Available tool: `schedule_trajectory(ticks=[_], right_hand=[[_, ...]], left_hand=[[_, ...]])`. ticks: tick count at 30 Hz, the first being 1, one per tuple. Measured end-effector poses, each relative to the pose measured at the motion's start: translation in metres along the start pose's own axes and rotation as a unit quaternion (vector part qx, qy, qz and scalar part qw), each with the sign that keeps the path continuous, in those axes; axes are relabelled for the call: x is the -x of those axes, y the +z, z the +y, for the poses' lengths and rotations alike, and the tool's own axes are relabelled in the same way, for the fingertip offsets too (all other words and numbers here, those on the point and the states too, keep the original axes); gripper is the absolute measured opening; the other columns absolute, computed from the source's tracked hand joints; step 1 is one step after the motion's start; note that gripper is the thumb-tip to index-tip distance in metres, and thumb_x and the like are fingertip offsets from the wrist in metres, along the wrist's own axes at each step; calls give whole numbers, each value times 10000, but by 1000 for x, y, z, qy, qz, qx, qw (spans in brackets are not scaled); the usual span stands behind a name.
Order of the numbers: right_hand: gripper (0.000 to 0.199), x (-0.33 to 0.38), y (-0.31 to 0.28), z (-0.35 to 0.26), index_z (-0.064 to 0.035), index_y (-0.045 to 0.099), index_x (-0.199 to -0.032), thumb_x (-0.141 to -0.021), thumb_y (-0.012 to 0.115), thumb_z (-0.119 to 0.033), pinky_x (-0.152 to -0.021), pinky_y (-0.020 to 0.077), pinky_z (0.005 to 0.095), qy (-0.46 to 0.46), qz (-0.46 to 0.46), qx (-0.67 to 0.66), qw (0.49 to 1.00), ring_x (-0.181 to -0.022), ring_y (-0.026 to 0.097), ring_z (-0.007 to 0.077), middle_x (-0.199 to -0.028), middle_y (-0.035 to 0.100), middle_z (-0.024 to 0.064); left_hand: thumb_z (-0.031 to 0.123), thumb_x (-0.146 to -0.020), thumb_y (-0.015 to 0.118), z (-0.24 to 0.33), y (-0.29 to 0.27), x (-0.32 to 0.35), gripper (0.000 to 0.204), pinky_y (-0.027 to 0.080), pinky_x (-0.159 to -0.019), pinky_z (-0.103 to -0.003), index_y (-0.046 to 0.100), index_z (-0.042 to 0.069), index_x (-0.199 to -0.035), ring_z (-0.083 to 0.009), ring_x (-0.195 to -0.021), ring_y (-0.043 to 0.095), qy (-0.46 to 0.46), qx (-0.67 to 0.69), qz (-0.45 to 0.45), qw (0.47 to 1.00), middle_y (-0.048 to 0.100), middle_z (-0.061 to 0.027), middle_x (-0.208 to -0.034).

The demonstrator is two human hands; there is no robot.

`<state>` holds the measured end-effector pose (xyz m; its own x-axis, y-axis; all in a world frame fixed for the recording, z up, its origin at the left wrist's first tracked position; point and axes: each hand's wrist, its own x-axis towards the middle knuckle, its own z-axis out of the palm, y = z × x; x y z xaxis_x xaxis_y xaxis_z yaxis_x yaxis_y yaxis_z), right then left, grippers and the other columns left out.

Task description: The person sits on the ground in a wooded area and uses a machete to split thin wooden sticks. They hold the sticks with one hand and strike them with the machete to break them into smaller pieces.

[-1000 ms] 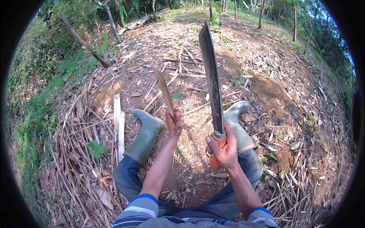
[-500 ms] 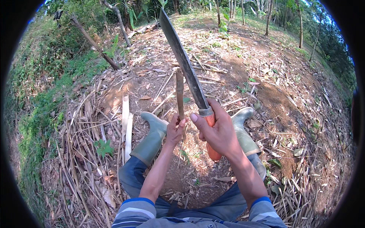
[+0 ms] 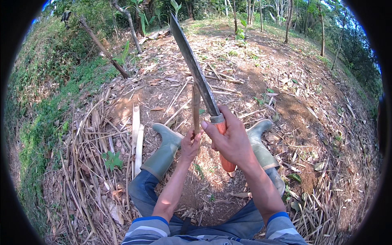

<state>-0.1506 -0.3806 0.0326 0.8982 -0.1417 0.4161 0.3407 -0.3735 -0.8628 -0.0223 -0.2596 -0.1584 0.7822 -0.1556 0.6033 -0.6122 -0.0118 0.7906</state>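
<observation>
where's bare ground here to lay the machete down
Barest is the dirt patch between the two green boots, ahead of the knees. The dry stalk pile left of the left boot is crowded; litter covers the right.

orange machete handle (image 3: 227,161); green boots (image 3: 163,153); striped sleeves (image 3: 143,230)

The right hand (image 3: 233,141) grips a machete (image 3: 195,69) against the upright stick (image 3: 196,108) in the left hand (image 3: 190,145).

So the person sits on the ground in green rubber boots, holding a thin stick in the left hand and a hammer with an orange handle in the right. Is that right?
Not quite. The head view shows the right hand gripping a long machete with an orange handle, not a hammer. The left hand does hold the thin stick, and the boots are green rubber.
</observation>
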Motion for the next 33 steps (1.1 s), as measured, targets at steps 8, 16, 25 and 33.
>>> schedule_trajectory(ticks=[8,16,25,33], right_hand=[[349,-4,-6,-6,32,527,-1006,-856,613,-271,-527,446,351,32,-29,-15,999,-561,581,257,-613,559,115],[380,1,-12,-15,37,528,-904,-833,623,-324,-624,465,411,36,-34,1,999,-659,622,304,-682,586,187],[322,-8,-41,-58,5,533,-1034,-891,619,-270,-404,411,217,-26,-55,-14,998,-453,514,56,-605,520,-4],[301,-15,-41,-22,-6,523,-965,-889,618,-281,-404,420,241,90,-125,39,987,-461,521,77,-587,497,-5]], left_hand=[[233,-915,586,-12,-4,-3,248,473,-694,-276,586,51,-1083,-121,-784,618,-10,56,-4,998,674,-59,-907],[245,-924,581,-8,-2,4,256,484,-751,-291,581,48,-1089,-139,-863,629,-63,41,-5,997,669,-63,-935],[180,-906,605,53,-3,-25,247,497,-770,-303,573,53,-1114,-149,-861,633,13,20,-9,1000,666,-80,-924],[366,-891,589,-21,8,9,391,482,-735,-350,554,75,-1150,-262,-767,614,-58,-149,-19,987,637,-119,-834]])
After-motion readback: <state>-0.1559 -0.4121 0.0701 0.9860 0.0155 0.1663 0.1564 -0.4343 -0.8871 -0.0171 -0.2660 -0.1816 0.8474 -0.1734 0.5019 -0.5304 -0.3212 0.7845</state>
